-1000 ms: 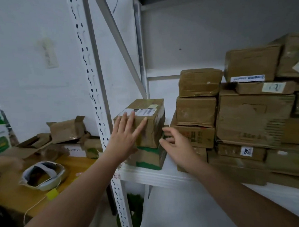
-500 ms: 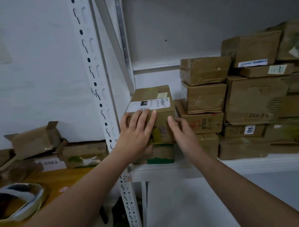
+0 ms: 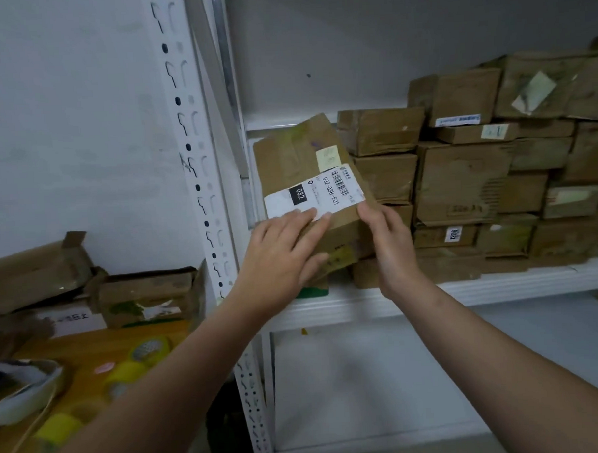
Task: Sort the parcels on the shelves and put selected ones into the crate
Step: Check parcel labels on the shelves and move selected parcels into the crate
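A brown cardboard parcel (image 3: 298, 158) with a white shipping label reading 032 is tilted up at the left end of the white shelf (image 3: 482, 287), its top face turned toward me. My left hand (image 3: 278, 258) grips its near left corner, fingers lying over the label's edge. My right hand (image 3: 391, 243) holds its near right side, thumb on the top face. Under it lies a parcel with a green stripe (image 3: 314, 289), mostly hidden. A stack of several brown parcels (image 3: 467, 181) fills the shelf to the right. No crate is in view.
A white slotted upright (image 3: 199, 182) stands just left of the parcel. Left of it, a wooden table (image 3: 90, 352) carries opened cardboard boxes (image 3: 146, 294), yellow tape rolls (image 3: 148, 349) and a white headset (image 3: 20, 392). A lower shelf (image 3: 383, 376) lies below my arms.
The labelled parcel has tipped up and lifted off the green-striped one, its label now facing me. Both hands have closed on its near corners. My view moved closer and to the right.
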`<act>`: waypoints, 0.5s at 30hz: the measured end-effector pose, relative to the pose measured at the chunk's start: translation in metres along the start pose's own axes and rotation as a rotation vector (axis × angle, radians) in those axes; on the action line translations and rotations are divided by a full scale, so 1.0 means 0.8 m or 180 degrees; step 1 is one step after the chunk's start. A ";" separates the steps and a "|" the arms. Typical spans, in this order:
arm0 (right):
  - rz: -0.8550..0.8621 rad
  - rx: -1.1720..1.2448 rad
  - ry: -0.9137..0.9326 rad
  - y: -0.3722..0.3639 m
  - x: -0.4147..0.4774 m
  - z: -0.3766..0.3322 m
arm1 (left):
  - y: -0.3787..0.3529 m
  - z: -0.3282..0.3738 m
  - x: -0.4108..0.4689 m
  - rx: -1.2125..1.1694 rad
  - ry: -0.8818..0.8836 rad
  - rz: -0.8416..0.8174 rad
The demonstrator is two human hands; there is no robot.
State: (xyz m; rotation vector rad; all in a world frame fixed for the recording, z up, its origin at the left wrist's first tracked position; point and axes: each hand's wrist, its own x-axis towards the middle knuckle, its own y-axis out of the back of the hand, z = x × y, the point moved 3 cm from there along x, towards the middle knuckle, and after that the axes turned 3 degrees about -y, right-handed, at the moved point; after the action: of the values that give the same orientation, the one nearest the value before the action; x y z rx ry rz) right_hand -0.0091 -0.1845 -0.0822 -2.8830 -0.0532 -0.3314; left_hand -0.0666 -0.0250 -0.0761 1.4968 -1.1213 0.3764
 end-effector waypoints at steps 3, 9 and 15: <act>-0.0071 -0.0244 0.0283 0.036 -0.016 -0.004 | 0.009 -0.001 -0.002 -0.1097 0.0797 -0.0142; -0.0225 -0.0584 0.0827 0.116 -0.052 -0.021 | 0.017 0.007 0.006 -0.1886 0.2175 -0.0038; -0.0279 -0.0782 0.0976 0.177 -0.075 -0.042 | 0.014 0.039 0.010 -0.2531 0.2603 -0.0041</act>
State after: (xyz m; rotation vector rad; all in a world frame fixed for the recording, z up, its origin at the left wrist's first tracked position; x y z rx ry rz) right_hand -0.0659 -0.3308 -0.0969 -3.0356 -0.0908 -0.8473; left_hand -0.0825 -0.0549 -0.0725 0.5386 -0.4864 0.4103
